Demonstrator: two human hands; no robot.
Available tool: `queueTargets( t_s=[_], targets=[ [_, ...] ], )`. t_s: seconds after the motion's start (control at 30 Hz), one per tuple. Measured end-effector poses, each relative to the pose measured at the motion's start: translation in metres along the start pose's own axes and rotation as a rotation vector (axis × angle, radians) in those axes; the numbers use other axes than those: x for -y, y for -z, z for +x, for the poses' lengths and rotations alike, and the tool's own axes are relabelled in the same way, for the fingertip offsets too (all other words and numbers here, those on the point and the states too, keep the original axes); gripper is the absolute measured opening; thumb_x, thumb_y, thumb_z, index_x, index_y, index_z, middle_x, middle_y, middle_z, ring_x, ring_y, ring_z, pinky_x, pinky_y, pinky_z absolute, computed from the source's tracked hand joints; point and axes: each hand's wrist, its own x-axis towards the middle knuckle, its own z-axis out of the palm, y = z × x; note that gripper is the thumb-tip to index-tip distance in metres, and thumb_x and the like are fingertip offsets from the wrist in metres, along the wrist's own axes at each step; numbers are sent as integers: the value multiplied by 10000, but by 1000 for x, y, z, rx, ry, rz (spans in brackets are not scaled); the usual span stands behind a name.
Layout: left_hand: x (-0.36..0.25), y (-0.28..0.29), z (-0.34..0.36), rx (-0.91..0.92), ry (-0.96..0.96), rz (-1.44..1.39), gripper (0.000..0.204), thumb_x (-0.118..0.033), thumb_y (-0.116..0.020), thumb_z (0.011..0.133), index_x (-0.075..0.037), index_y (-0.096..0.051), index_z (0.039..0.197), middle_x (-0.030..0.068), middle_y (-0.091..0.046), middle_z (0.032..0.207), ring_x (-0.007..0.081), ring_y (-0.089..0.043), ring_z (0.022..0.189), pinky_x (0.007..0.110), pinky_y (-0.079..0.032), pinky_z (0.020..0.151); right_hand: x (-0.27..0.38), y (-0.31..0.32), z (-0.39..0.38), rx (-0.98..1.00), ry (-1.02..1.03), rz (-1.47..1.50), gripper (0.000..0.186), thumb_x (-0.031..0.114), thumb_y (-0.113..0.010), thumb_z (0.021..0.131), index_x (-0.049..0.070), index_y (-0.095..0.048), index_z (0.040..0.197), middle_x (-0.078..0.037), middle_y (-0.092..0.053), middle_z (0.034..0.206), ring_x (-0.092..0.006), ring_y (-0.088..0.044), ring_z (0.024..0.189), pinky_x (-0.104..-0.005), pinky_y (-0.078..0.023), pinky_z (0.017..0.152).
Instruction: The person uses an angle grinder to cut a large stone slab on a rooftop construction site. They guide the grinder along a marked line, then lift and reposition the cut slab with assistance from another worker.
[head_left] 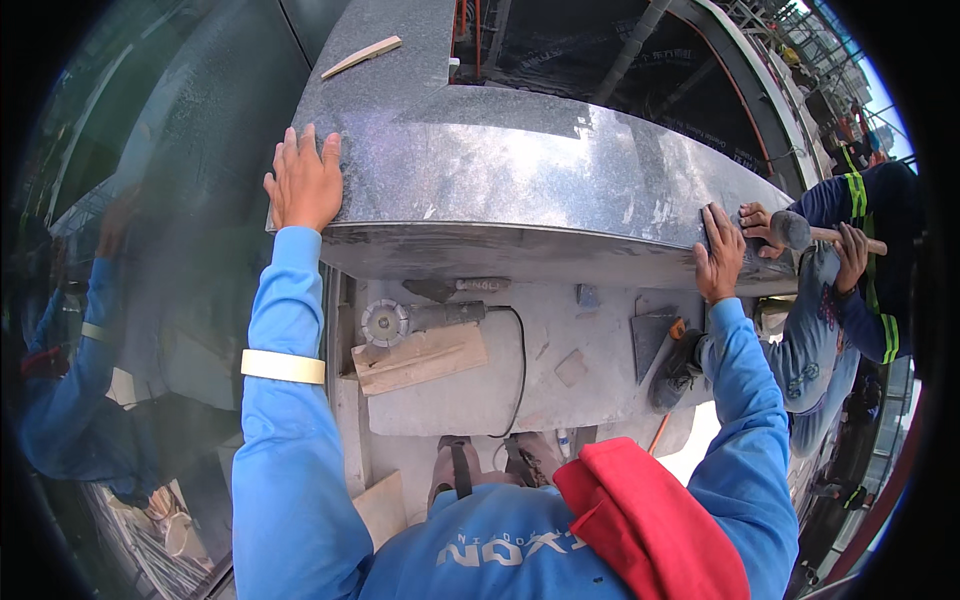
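Note:
A long, shiny grey speckled slab (480, 165) lies across in front of me; I cannot tell whether it is stone or metal. My left hand (305, 180) rests flat on its left end, fingers stretched out. Near the right end, my right hand (719, 255) lies against the front edge, its fingers straight over the top. A roll of pale tape (283, 366) circles my left forearm. Beside my right hand, a co-worker's hand (762, 228) touches the slab's end. Their other hand (852, 258) grips the handle of a mallet (795, 231).
Below the slab, an angle grinder (425, 318) with a cord lies by a wooden board (420, 358). A dark tile piece (652, 338) leans near the co-worker's shoe (680, 370). A wood sliver (362, 56) sits on the slab. Reflective glass (150, 250) stands at left.

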Motion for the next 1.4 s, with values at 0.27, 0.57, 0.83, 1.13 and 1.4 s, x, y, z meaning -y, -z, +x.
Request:
queueTargets(
  t_s=[0.27,0.57,0.83,1.13,1.4],
  targets=[
    [-5,14,-6,117,1,56,713,-607,-280,1057,-142,-298,1598,152,-217,1677,371,-160,1552,588,-226,1205,94,-47,211,131,16,320,601,546,-628,952,100,-645,1354,-174,-601,1390,-356,-579,1271,-444,-477,1060],
    [-5,13,-5,81,153,133,688,-589,-296,1059,-168,-279,1602,164,-276,1649,390,-433,1405,521,-378,1137,126,-101,279,386,-131,672,600,557,-590,979,23,-730,1211,-232,-722,1155,-377,-693,1106,-444,-530,990],
    [-8,15,-5,73,105,140,663,-575,-311,1062,-169,-318,1585,153,-317,1630,389,-457,1377,503,-397,1124,160,-152,355,469,-26,819,505,372,-597,1004,-50,-670,1271,-251,-714,1170,-375,-680,1131,-423,-522,988],
    [5,9,-4,-3,3,28,623,-543,-282,1082,-170,-366,1573,163,-346,1613,366,-392,1441,483,-352,1158,164,-147,367,803,114,902,425,322,-573,1022,-30,-677,1235,-177,-729,1147,-307,-717,1059,-399,-546,948],
    [7,6,-3,-24,3,19,653,-593,-263,1066,-191,-386,1566,144,-356,1613,362,-366,1465,477,-339,1172,64,-150,387,1168,-160,1584,150,85,-562,996,-23,-660,1028,-208,-747,991,-316,-757,872,-447,-628,785]
  ],
)
